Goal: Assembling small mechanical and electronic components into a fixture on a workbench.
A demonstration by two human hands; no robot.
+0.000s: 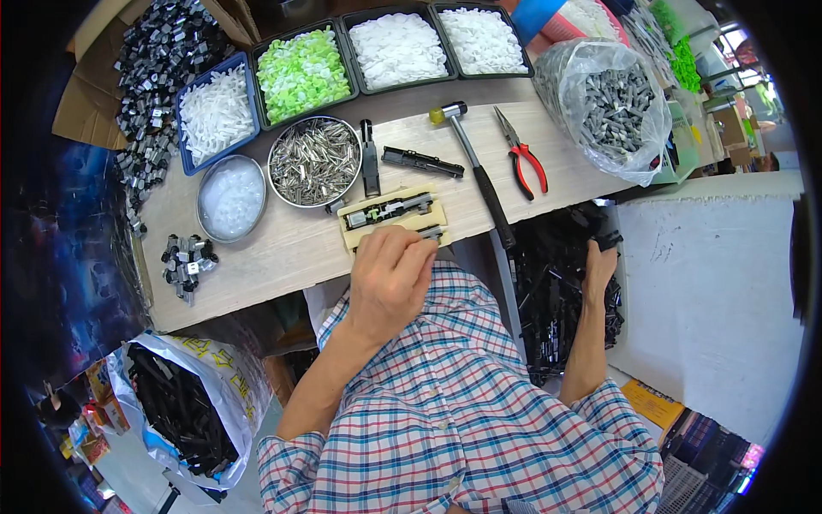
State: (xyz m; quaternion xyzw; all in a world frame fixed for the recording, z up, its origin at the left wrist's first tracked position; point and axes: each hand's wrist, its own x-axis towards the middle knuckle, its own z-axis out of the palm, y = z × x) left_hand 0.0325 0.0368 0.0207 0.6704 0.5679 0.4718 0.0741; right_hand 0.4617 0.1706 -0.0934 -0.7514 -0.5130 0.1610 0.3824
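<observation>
The left hand (390, 274) rests curled, fingertips pressed on the near edge of the cream jig block (396, 216) at the counter's (282, 248) front edge, where a black part (390, 210) sits seated. The right hand (599, 261) reaches into the bin of black parts (556, 300) (whether it grips one, I cannot tell). This looks like fetching the next piece; seating it would need careful alignment.

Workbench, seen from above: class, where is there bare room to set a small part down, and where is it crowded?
Bare wood shows on the workbench between the small pile of black clips and the cream jig, and between the hammer and pliers. The back edge is crowded with trays and the bowl of metal pins.
</observation>
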